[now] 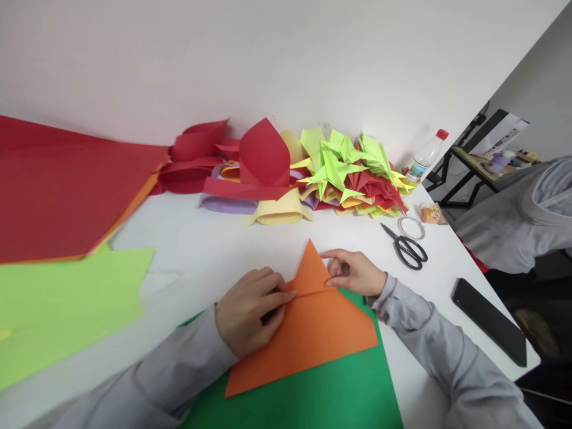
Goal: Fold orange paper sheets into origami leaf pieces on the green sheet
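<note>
Presently: orange paper (326, 330), below my fingers (277, 298), atop green sheet (348, 387) | left hand (254, 310) pinching fold | right hand (355, 273) touching slanted edge, grip unclear | advisable: align edges, crease firmly.

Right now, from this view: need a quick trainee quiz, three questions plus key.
1. True or false: the folded orange paper lies on top of the green sheet.
2. Which is nearer the black-handled scissors: the left hand or the right hand?
3. Fill in: the clear plastic bottle by the wall has a ____ cap.

Key:
1. True.
2. The right hand.
3. Red.
</note>
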Motion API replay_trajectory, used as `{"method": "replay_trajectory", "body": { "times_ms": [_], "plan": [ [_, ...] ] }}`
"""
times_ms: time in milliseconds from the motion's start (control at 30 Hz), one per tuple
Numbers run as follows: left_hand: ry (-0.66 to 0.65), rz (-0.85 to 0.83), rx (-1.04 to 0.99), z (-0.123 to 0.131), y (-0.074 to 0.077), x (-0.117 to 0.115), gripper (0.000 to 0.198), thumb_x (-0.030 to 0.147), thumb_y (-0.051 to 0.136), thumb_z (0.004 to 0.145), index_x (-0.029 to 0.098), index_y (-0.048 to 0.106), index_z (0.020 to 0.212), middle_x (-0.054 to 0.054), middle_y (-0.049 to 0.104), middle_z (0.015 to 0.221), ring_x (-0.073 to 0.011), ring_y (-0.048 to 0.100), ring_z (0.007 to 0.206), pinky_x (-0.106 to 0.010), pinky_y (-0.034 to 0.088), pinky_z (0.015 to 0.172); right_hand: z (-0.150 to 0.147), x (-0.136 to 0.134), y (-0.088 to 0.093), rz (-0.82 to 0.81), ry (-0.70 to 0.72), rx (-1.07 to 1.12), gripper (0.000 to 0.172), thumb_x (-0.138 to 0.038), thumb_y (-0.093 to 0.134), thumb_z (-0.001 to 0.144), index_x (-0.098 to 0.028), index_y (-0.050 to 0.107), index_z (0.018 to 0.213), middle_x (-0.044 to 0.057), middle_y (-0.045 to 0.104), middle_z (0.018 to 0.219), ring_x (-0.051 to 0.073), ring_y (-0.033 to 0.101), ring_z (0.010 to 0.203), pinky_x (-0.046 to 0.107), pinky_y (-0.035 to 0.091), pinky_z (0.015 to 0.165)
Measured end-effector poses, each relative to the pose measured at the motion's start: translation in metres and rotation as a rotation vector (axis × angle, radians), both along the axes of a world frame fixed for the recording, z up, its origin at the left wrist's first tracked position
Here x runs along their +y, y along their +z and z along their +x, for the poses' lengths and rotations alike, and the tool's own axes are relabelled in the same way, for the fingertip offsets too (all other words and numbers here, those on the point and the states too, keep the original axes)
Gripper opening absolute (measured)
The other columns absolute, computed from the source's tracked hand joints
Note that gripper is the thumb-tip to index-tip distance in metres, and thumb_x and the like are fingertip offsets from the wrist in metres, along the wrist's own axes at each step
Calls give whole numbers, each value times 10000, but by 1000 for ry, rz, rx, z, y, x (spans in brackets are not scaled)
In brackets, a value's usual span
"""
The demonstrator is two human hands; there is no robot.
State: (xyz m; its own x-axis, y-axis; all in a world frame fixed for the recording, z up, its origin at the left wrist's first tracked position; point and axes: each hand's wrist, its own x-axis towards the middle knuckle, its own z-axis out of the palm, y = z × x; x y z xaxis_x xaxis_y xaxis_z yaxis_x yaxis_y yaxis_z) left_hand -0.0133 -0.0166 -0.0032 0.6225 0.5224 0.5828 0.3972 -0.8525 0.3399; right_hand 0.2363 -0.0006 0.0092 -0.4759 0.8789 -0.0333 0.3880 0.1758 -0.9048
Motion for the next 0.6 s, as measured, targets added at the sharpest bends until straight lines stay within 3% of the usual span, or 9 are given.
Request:
{"method": "replay_trajectory", "body": {
  "times_ms": [267, 467, 600],
  "plan": [
    [33, -43, 26, 0, 3, 0, 274, 93, 438, 815, 182, 695, 848, -57, 605, 735, -182, 530, 720, -346, 422, 640, 7, 4, 1, 29, 117, -7, 620, -168, 772, 675, -196, 491, 1227, -47, 551, 758, 102, 531, 689, 240, 455, 692],
    [44, -52, 38, -5, 0, 5, 360, 48, 432, 680, 189, 709, 863, -62, 601, 780, -200, 544, 747, -359, 432, 650, 5, 2, 2, 7, 97, -10, 622, -149, 769, 677, -201, 484, 1227, -51, 539, 755, 103, 530, 693, 244, 457, 701],
    [32, -34, 53, -7, -2, 6, 388, 39, 428, 662, 188, 711, 882, -64, 605, 789, -206, 546, 744, -360, 430, 648, 5, 2, 1, -1, 83, -4, 622, -137, 765, 670, -192, 484, 1222, -52, 537, 754, 99, 523, 673, 237, 450, 673]
  ]
}}
